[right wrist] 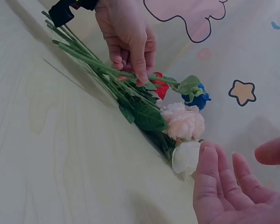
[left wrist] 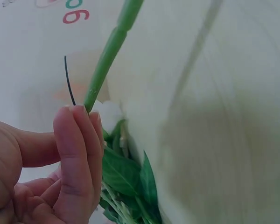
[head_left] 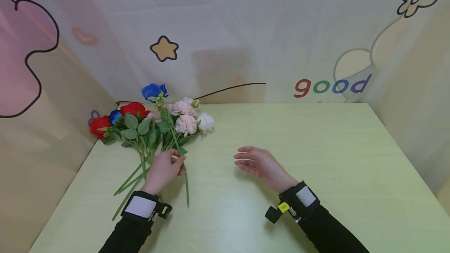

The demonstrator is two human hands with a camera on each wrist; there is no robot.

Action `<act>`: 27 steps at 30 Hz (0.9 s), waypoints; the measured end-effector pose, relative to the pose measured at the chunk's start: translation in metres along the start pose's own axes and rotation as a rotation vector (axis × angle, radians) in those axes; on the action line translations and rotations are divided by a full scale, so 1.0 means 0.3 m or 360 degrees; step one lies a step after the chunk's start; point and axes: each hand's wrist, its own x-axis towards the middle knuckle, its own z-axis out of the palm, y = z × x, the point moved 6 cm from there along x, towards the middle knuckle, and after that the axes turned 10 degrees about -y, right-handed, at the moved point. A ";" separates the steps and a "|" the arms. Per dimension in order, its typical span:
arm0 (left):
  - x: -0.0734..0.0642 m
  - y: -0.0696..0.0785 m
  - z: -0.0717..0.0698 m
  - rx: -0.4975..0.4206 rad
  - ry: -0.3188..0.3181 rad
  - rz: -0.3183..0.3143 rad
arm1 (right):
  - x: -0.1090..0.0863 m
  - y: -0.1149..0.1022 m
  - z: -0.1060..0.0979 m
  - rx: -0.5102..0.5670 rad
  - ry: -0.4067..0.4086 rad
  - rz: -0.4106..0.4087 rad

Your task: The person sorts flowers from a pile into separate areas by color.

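Observation:
My left hand (head_left: pixel 162 170) pinches the green stem (left wrist: pixel 106 60) of an artificial blue rose (head_left: pixel 153 90) between thumb and fingers. The rose's head points toward the backdrop, above the other blooms, and its stem end extends toward me. Beneath and beside that hand lies a loose heap of artificial flowers: red roses (head_left: pixel 134 109), another blue bloom (head_left: pixel 115 116), pink peonies (head_left: pixel 186 124) and a white flower (right wrist: pixel 185 157). Green leaves (head_left: pixel 131 125) and crossing stems spread among them. To the right of the heap, my right hand (head_left: pixel 261 167) hovers over the table with relaxed fingers, holding nothing.
The pale wooden table (head_left: pixel 316 159) meets a printed cloth backdrop (head_left: pixel 225 22) at its far edge. Cloth also hangs along the left and right sides. Both wrists wear black straps with small cameras (head_left: pixel 273 214).

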 end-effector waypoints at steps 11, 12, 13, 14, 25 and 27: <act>-0.006 0.132 0.085 -0.0079 -0.0069 0.0227 | -0.021 -0.012 -0.047 -0.0138 0.0061 -0.0032; -0.006 0.144 0.097 -0.0100 -0.0086 0.0247 | -0.023 -0.014 -0.050 -0.0147 0.0062 -0.0034; -0.007 0.158 0.110 -0.0124 -0.0105 0.0264 | -0.026 -0.017 -0.054 -0.0151 0.0064 -0.0036; -0.007 0.171 0.122 -0.0134 -0.0116 0.0287 | -0.029 -0.019 -0.058 -0.0153 0.0063 -0.0041; -0.019 0.305 0.272 -0.0084 -0.0260 0.0502 | -0.053 -0.059 -0.073 -0.0345 0.0068 -0.0092; -0.021 0.323 0.300 -0.0053 -0.0289 0.0531 | -0.056 -0.068 -0.071 -0.0374 0.0059 -0.0104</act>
